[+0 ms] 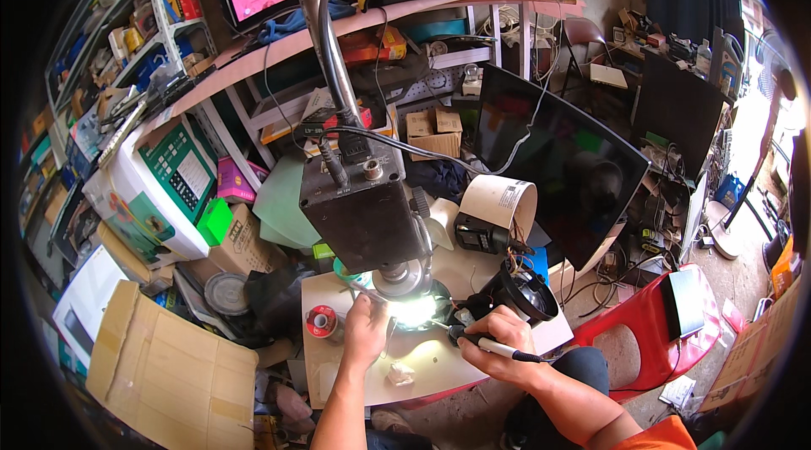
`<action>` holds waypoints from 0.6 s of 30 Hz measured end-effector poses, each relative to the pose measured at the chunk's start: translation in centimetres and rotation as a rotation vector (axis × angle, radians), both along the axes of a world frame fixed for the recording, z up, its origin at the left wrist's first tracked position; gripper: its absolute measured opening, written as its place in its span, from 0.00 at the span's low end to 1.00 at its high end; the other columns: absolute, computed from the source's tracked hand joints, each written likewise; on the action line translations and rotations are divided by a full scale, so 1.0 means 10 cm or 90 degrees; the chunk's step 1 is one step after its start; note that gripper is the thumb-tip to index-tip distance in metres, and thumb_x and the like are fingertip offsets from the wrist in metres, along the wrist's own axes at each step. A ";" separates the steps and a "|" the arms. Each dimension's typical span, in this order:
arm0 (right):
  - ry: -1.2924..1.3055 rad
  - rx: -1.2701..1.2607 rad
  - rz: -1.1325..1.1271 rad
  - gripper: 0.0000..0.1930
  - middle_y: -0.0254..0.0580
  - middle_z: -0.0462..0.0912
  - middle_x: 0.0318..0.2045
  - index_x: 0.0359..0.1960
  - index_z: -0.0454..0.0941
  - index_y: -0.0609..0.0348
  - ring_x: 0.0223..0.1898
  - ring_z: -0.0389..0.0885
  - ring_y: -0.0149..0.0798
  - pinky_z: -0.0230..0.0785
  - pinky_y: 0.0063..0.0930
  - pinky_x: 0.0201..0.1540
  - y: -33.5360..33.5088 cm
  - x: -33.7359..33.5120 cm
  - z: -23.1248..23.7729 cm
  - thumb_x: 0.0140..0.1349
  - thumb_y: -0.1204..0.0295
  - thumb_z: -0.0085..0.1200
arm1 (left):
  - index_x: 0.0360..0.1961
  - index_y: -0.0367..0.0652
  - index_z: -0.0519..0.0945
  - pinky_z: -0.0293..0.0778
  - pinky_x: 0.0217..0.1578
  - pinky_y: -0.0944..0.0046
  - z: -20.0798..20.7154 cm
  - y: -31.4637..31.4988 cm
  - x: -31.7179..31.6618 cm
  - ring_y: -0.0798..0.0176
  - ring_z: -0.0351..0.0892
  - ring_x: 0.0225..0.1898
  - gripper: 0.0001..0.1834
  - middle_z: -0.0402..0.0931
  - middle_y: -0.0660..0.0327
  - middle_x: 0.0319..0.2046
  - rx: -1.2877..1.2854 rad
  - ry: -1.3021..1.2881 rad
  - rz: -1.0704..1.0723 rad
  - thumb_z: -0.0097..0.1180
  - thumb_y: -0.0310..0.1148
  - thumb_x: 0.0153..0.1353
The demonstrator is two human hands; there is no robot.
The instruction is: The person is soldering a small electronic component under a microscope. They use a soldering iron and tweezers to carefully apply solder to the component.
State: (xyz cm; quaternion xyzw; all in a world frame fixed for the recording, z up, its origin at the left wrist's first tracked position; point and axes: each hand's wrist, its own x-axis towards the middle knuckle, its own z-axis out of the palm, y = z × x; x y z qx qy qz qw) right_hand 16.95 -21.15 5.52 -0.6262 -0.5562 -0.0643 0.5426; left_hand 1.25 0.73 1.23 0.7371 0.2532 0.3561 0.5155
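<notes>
My right hand (507,336) grips a soldering iron (498,348) with a white handle and black grip, its thin tip pointing left into a bright glare. Across from it, my left hand (365,332) is closed at the left edge of the glare, around something thin and greyish that I cannot make out. The lit work between the hands is washed out. Right above it hangs a black box-shaped microscope camera (365,218) with a lens and ring light below. A red-labelled solder spool (321,321) stands left of my left hand. A small whitish lump (400,374) lies on the pale tabletop (448,370).
A round black housing (519,291) with wires sits by my right hand. The microscope's metal pole (331,61) rises behind. An open cardboard box (173,365) is at the left, a red plastic chair (650,340) at the right. A large dark screen panel (557,158) leans behind.
</notes>
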 end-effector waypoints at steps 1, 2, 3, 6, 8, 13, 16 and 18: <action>-0.001 0.000 0.000 0.12 0.41 0.81 0.23 0.29 0.81 0.59 0.27 0.79 0.43 0.72 0.37 0.29 0.00 0.00 0.00 0.48 0.73 0.74 | 0.49 0.33 0.77 0.75 0.43 0.62 0.00 0.00 0.00 0.65 0.81 0.39 0.11 0.84 0.57 0.37 -0.003 -0.002 0.001 0.55 0.30 0.73; -0.001 0.001 0.001 0.12 0.41 0.81 0.23 0.29 0.81 0.59 0.27 0.79 0.43 0.72 0.37 0.29 0.00 0.00 0.01 0.47 0.73 0.74 | 0.48 0.33 0.77 0.75 0.43 0.62 0.00 0.00 0.00 0.65 0.81 0.39 0.11 0.84 0.57 0.37 -0.003 -0.005 -0.001 0.55 0.31 0.73; -0.002 0.002 0.001 0.12 0.41 0.81 0.23 0.29 0.81 0.59 0.27 0.79 0.43 0.71 0.37 0.29 0.00 0.00 0.01 0.47 0.73 0.74 | 0.48 0.33 0.77 0.75 0.43 0.62 0.00 0.00 0.00 0.65 0.81 0.39 0.11 0.84 0.57 0.37 -0.004 -0.008 -0.002 0.55 0.31 0.73; -0.001 0.003 0.000 0.12 0.41 0.81 0.23 0.29 0.81 0.59 0.27 0.79 0.43 0.71 0.37 0.29 0.00 0.00 0.01 0.47 0.73 0.73 | 0.48 0.33 0.77 0.75 0.43 0.61 -0.04 0.03 -0.01 0.65 0.81 0.39 0.11 0.84 0.56 0.37 0.000 -0.004 -0.003 0.55 0.31 0.73; 0.005 0.000 -0.002 0.12 0.41 0.81 0.23 0.29 0.81 0.59 0.27 0.79 0.44 0.71 0.37 0.29 0.00 0.00 0.00 0.47 0.73 0.73 | 0.48 0.33 0.78 0.75 0.44 0.61 -0.06 0.03 -0.01 0.64 0.81 0.39 0.11 0.84 0.56 0.38 0.001 0.003 -0.003 0.56 0.31 0.73; 0.012 -0.002 -0.003 0.12 0.41 0.81 0.24 0.29 0.81 0.59 0.27 0.79 0.44 0.72 0.37 0.29 0.00 -0.01 0.00 0.48 0.73 0.73 | 0.48 0.33 0.78 0.75 0.44 0.61 -0.04 0.02 0.01 0.64 0.82 0.39 0.11 0.84 0.56 0.39 0.009 -0.007 -0.006 0.55 0.30 0.73; 0.010 -0.003 -0.002 0.12 0.41 0.82 0.24 0.29 0.81 0.59 0.27 0.79 0.43 0.72 0.37 0.29 0.00 0.00 0.00 0.48 0.73 0.73 | 0.49 0.33 0.78 0.75 0.44 0.61 -0.04 0.01 0.01 0.63 0.82 0.39 0.10 0.85 0.56 0.39 0.002 -0.009 -0.009 0.55 0.30 0.73; 0.009 -0.004 0.000 0.12 0.41 0.82 0.24 0.29 0.80 0.59 0.27 0.80 0.43 0.72 0.37 0.29 0.00 0.00 0.00 0.48 0.73 0.73 | 0.49 0.33 0.78 0.75 0.44 0.61 -0.05 0.02 0.00 0.63 0.82 0.39 0.10 0.85 0.56 0.39 0.004 -0.005 -0.007 0.55 0.30 0.73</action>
